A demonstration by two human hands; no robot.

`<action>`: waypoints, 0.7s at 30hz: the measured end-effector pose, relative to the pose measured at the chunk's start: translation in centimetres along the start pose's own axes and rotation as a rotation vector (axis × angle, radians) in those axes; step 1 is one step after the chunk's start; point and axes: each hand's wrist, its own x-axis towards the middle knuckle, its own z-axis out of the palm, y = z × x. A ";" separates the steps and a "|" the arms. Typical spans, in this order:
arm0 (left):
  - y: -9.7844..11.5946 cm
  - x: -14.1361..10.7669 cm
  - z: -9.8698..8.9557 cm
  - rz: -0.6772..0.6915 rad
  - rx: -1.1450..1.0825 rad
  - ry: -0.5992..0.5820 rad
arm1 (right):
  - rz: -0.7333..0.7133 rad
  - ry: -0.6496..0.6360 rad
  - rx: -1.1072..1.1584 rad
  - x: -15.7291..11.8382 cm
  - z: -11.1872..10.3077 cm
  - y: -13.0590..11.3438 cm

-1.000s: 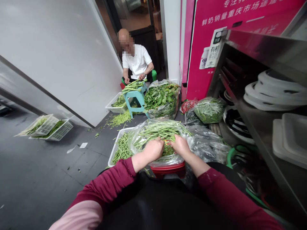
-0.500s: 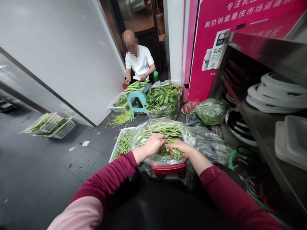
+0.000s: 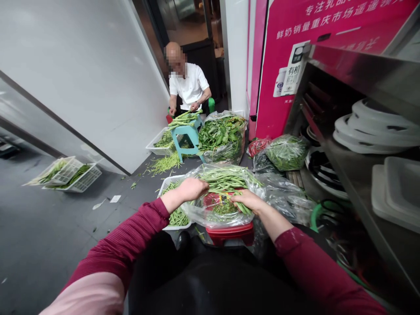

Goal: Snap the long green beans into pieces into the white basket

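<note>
My right hand (image 3: 248,200) is closed round a small bunch of green beans (image 3: 243,208) over the right side of a clear plastic bag (image 3: 259,186). My left hand (image 3: 192,189) is closed above the bag's left edge, near the white basket; anything in its fingers is too small or hidden to make out. More long green beans (image 3: 226,178) lie in the far part of the bag. Small green trimmings (image 3: 226,206) lie in its near part. Under the bag stands a red stool (image 3: 231,234). Cut beans fill the white basket (image 3: 166,180) at the left.
Opposite sits a person in white (image 3: 190,85) with stalks on a blue stool (image 3: 185,130). A bag of leafy greens (image 3: 223,133) stands beside it. To the right are a bagged vegetable bundle (image 3: 287,152) and a metal shelf (image 3: 364,183). White baskets (image 3: 78,179) lie at far left.
My left hand has moved left, away from my right hand, toward the white basket. My right hand still holds its bunch of beans. The trimmings and red surface inside the bag show more.
</note>
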 end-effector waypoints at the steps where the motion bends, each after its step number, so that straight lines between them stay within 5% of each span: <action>1: 1.0 -0.3 -0.1 -0.032 0.002 -0.010 | -0.014 0.052 -0.008 0.3 0.0 0.2; 7: 5.9 -1.7 -0.4 0.050 -0.043 0.079 | -0.032 0.406 -0.007 1.2 -0.6 0.4; 13: 4.0 -0.5 0.5 0.102 -0.146 0.120 | 0.068 -0.231 0.357 -0.8 -0.1 -0.4; 17: 3.8 0.2 0.4 0.141 -0.131 0.092 | 0.134 -0.390 0.290 -1.7 0.5 -0.4; 21: 3.6 0.9 0.0 0.102 -0.203 0.080 | 0.094 -0.333 0.280 -1.4 0.4 -0.3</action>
